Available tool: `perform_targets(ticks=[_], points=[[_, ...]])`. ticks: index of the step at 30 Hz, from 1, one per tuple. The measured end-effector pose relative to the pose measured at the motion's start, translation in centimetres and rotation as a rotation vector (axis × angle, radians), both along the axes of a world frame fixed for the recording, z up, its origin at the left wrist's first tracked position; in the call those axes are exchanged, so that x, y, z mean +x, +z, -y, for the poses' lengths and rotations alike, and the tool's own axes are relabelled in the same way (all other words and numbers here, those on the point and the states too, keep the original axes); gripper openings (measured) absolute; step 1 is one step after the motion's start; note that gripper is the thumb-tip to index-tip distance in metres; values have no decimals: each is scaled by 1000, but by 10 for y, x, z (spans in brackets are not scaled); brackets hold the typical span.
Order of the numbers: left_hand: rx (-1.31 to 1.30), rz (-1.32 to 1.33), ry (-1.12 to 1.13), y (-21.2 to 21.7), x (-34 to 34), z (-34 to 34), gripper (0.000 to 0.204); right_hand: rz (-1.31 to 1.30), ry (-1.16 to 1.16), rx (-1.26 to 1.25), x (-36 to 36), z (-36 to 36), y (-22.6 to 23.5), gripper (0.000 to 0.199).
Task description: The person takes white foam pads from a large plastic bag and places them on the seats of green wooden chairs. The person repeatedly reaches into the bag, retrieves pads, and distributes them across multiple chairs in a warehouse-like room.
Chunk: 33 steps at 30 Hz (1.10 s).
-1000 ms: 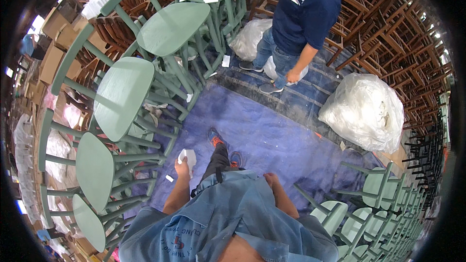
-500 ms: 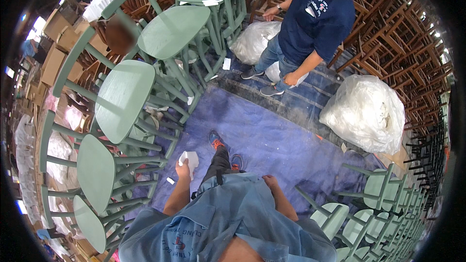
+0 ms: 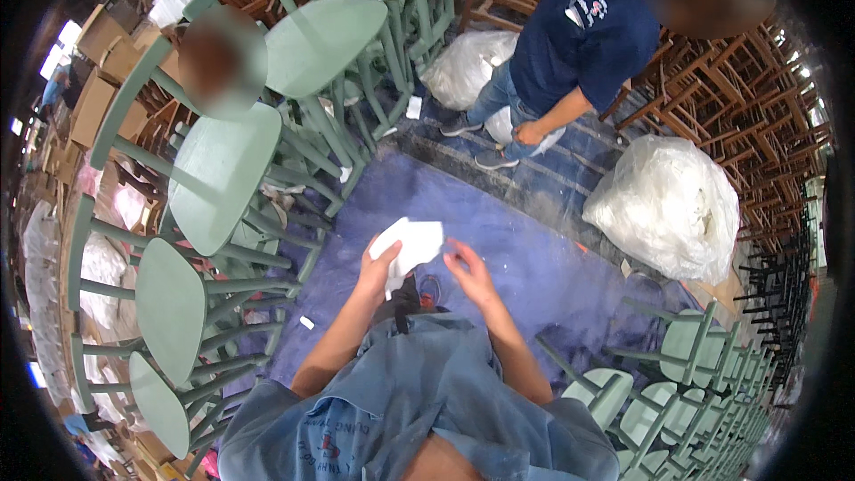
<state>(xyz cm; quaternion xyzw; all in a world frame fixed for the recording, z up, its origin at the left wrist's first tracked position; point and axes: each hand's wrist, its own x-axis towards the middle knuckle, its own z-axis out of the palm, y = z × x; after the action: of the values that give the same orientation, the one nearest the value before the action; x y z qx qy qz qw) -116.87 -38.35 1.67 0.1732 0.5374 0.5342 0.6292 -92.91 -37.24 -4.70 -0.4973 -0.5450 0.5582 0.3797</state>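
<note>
The left hand [image 3: 378, 269] pinches a white crumpled cloth [image 3: 408, 246] at chest height, fingers closed on its lower edge, so it hangs free above the blue floor mat [image 3: 525, 258]; the right hand [image 3: 472, 272] hovers just beside it, half open and holding nothing (fingertips near the cloth). One cloth; four green chairs [image 3: 223, 178] tipped in a row at left; two stuffed clear bags [image 3: 668, 205]; one standing person [image 3: 579, 44].

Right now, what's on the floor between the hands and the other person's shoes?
Head view: only bare blue tarp lies between the hands and the shoes.
</note>
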Motion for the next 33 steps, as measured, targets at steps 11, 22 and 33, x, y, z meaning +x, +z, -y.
perform_targets(ticks=[11, 22, 33], points=[[137, 394, -123, 108, 10, -13, 55, -474, -171, -340, -41, -65, 126, 31], [100, 60, -2, 88, -11, -47, 46, -461, 6, -305, -64, -108, 130, 33], [-49, 305, -155, 81, -74, -128, 44, -257, 145, -340, -120, -184, 130, 58]])
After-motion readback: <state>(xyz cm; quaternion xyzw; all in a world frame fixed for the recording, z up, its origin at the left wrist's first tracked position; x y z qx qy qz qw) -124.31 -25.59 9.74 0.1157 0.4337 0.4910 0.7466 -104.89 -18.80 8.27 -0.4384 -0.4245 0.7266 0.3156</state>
